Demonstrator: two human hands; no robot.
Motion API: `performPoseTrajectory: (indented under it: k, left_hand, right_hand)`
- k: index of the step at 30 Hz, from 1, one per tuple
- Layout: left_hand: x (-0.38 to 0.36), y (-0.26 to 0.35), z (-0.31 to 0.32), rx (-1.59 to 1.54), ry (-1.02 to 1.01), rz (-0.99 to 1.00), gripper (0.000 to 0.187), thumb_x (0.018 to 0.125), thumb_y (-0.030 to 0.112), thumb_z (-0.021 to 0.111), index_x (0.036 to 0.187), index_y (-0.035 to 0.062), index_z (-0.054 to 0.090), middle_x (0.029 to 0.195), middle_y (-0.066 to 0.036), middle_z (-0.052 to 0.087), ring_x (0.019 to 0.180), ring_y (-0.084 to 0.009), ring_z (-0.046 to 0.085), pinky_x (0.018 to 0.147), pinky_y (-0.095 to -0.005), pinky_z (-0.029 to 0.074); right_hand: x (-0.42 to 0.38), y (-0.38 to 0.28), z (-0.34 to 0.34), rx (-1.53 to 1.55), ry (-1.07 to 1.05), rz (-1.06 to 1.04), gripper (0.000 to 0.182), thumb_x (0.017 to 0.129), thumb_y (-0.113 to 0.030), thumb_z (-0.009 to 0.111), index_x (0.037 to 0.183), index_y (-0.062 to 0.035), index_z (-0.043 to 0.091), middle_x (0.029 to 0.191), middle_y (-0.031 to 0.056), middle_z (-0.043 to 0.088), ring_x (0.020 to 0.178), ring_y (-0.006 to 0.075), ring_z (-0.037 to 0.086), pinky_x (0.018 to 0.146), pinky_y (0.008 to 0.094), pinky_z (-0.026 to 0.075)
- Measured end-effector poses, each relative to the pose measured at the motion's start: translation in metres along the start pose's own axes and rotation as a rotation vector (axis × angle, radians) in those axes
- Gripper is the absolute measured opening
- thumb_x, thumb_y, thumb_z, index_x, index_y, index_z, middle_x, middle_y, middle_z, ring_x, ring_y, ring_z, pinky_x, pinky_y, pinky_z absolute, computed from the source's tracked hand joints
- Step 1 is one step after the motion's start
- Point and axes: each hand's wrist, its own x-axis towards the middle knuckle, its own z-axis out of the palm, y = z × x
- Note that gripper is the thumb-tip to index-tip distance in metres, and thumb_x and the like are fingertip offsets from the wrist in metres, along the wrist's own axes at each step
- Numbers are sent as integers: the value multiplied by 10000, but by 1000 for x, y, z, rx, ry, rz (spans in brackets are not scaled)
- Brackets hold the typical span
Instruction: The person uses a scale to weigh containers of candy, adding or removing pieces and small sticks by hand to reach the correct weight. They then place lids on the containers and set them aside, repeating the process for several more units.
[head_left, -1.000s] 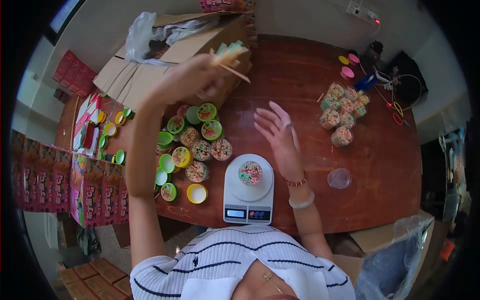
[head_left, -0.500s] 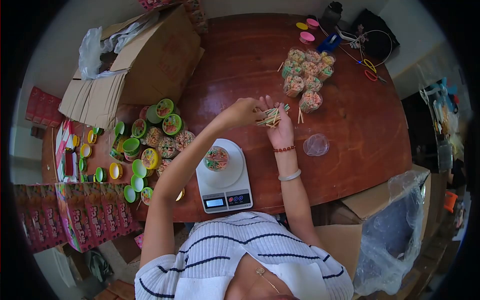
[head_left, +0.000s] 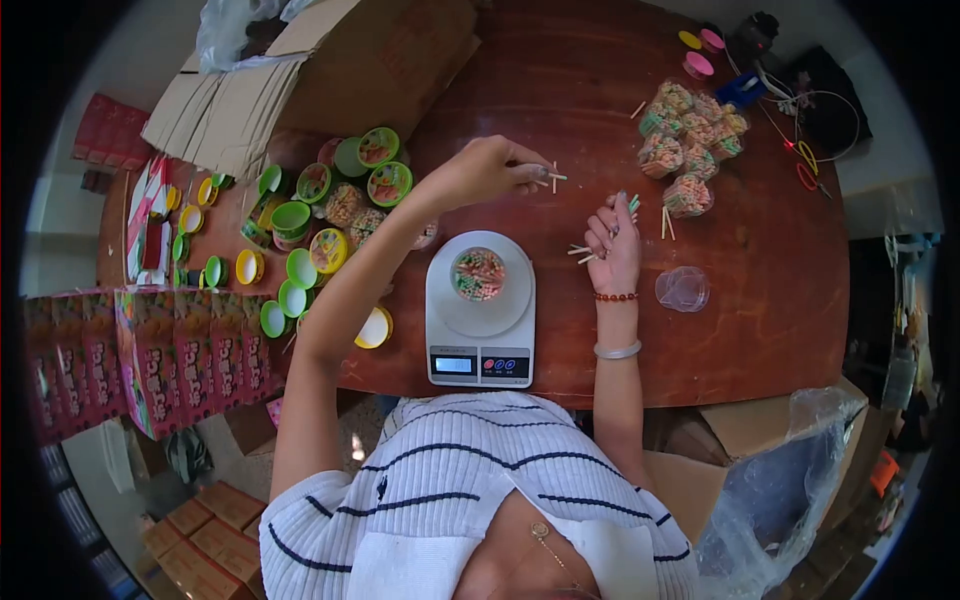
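Observation:
My left hand (head_left: 510, 170) is raised over the table, thumb and fingertips pinching a couple of thin pale sticks with coloured tips (head_left: 556, 177). My right hand (head_left: 613, 242) has its fingers curled round a bundle of similar sticks, whose ends (head_left: 580, 252) poke out on both sides. Between my forearms stands a white kitchen scale (head_left: 450, 325) with a lit display; its digits are too small to read. On its pan sits a clear round cup (head_left: 480, 274) of pink- and green-tipped sticks. Right of my right wrist lies an empty clear plastic cup or lid (head_left: 683, 288).
Filled clear cups (head_left: 690, 195) cluster at the back right, loose sticks beside them. Green and yellow lids (head_left: 290, 215) and filled tubs crowd the left. A large carton (head_left: 390, 70) stands behind them, pink printed boxes (head_left: 190, 350) at front left, an open carton (head_left: 740, 430) at front right.
My hands have moved apart: the left went away with a couple of sticks, and the right closed round its bundle. The whole view has shifted as my head moved.

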Motion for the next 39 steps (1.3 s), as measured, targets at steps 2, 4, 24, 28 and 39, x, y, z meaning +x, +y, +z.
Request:
performPoseTrajectory:
  k: [2, 4, 24, 28, 39]
  left_hand:
    - [-29, 8, -15, 191, 181, 120, 279, 977, 166, 672, 1204, 23, 750, 872, -76, 782, 800, -156, 756, 728, -306, 583]
    - [-62, 30, -24, 167, 206, 55, 243, 947, 115, 693, 1151, -1, 754, 885, -75, 783, 826, -178, 768, 749, -300, 594]
    - [-140, 31, 31, 315, 331, 207, 141, 854, 36, 721, 995, 49, 716, 906, -137, 713, 801, -343, 711, 707, -432, 577]
    - [-131, 30, 30, 400, 221, 222, 163, 833, 28, 712, 995, 23, 697, 907, -146, 700, 883, -353, 698, 763, -451, 565]
    - [-113, 38, 21, 571, 80, 300, 265, 779, 13, 702, 1037, -33, 661, 1005, -166, 697, 989, -349, 680, 846, -436, 562]
  right_hand:
    - [-25, -4, 14, -295, -91, 11, 194, 1070, -239, 598, 1136, -57, 605, 660, -87, 357, 479, 5, 275, 416, 206, 187]
    - [-53, -7, 36, -777, -284, 46, 336, 994, -220, 707, 1247, -23, 605, 650, -105, 390, 514, -21, 338, 442, 178, 224]
    - [-75, 52, 57, -1401, -480, -513, 664, 734, -213, 929, 1320, -42, 667, 1011, 185, 769, 883, 242, 785, 742, 333, 626]
    - [-74, 49, 59, -1411, -476, -486, 669, 734, -201, 931, 1323, -35, 660, 1014, 179, 772, 899, 239, 784, 760, 326, 628]
    - [-70, 46, 53, -1379, -475, -439, 683, 733, -201, 936, 1329, -26, 651, 1009, 146, 783, 917, 232, 782, 770, 337, 628]
